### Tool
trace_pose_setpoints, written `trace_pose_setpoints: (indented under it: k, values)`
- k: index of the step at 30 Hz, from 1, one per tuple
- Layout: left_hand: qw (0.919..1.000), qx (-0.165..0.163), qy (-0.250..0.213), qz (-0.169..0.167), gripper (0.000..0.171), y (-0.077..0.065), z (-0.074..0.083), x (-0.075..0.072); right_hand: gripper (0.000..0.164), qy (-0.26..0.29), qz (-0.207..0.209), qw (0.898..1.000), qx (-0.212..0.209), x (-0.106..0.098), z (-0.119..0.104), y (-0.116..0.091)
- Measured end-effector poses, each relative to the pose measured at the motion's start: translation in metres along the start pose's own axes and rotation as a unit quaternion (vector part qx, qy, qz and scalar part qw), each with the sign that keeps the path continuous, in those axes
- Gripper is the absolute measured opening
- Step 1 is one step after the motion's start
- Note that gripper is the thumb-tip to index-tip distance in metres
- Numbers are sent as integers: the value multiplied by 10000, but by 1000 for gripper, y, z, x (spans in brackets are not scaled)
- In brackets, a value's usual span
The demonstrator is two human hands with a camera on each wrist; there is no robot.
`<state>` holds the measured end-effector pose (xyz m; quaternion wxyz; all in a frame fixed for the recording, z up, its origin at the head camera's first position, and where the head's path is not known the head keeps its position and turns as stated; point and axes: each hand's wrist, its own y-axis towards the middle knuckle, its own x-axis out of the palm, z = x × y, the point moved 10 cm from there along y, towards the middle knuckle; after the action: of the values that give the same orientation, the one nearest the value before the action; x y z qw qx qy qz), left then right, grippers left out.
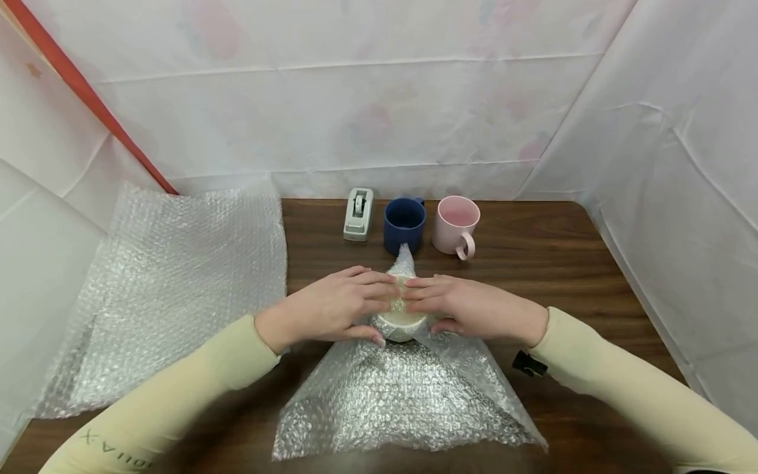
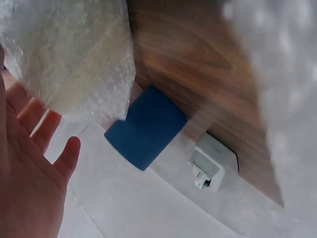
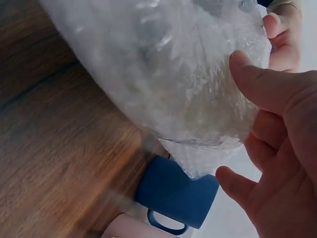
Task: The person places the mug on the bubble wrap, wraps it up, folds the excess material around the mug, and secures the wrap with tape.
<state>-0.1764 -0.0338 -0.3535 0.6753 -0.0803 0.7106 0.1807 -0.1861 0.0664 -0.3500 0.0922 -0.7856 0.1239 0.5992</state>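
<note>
A cream-coloured round cup [image 1: 404, 329] stands upright in bubble wrap [image 1: 408, 395], its rim showing between the hands. My left hand [image 1: 346, 303] lays its straight fingers over the cup's top from the left, thumb low at the side. From the right, my right hand [image 1: 474, 306] does the same, fingertips almost meeting the left ones. In the right wrist view, the right thumb [image 3: 262, 84] rests against the wrapped side. The left wrist view shows the wrap around the pale cup [image 2: 74, 59] beside the spread left fingers. One twisted end of wrap points toward the blue mug.
Behind the cup stand a blue mug [image 1: 404, 230], a pink mug [image 1: 454, 227] and a white tape dispenser [image 1: 358, 214]. Another bubble wrap sheet [image 1: 189, 276] covers the table's left side. A small black clip [image 1: 529, 363] is at the right cuff. White cloth walls [image 1: 331, 118] enclose the table.
</note>
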Motion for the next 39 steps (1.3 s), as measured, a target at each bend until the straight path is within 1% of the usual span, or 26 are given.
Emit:
trace_pose_setpoints:
  k: [3,6,7,9,11,13,15,17,18,20,23,24,26,29,33,35,37,39]
  values:
    - [9999,-91,-83,45,60,0,-1,1,50,-181,120,9998,-42,2,-1,1]
    - [9989,-271,-371,25,59,-2,-4,1,47,-238,215,9995,-67,3,-1,2]
    - [9982,-351,-478,36,58,-4,-6,0,47,-258,230,9994,-71,3,-2,3]
    - [9973,-471,-550,106,53,-8,-8,-6,46,-260,244,9993,-58,3,-1,4]
    - [9977,-517,-362,245,48,-15,-8,-16,45,-290,232,9993,-60,4,-2,5]
    - [9979,-476,-4,433,43,-24,-6,-27,45,-317,230,9992,-61,5,-3,6]
    - [9973,-319,428,510,37,-34,-1,-34,44,-318,241,9992,-61,6,-3,6]
    - [9955,-75,839,427,34,-46,9,-36,45,-322,266,9991,-73,7,-3,6]
    - [9938,91,1058,343,32,-51,15,-34,45,-319,283,9991,-71,7,-3,5]
    - [9877,460,1483,155,29,-62,28,-26,45,-314,320,9990,-75,7,-3,4]
    - [9743,978,2031,-14,24,-77,46,-9,45,-273,405,9988,-96,7,-3,4]
    - [9708,1093,2136,-14,22,-80,50,-4,45,-253,427,9987,-99,6,-2,3]
    - [9672,1218,2227,52,20,-86,57,3,45,-208,469,9986,-106,6,-2,3]
    - [9695,1208,2124,183,19,-89,61,9,45,-113,502,9987,-66,6,0,2]
    - [9772,1053,1818,314,23,-88,61,8,44,75,533,9985,18,6,2,0]
    - [9837,906,1492,426,23,-85,59,5,44,172,544,9984,43,6,3,-1]
    - [9903,699,1029,621,20,-82,54,-1,44,239,553,9982,63,6,3,-1]
    - [9934,470,536,896,18,-79,47,-10,44,277,569,9980,68,6,2,-2]
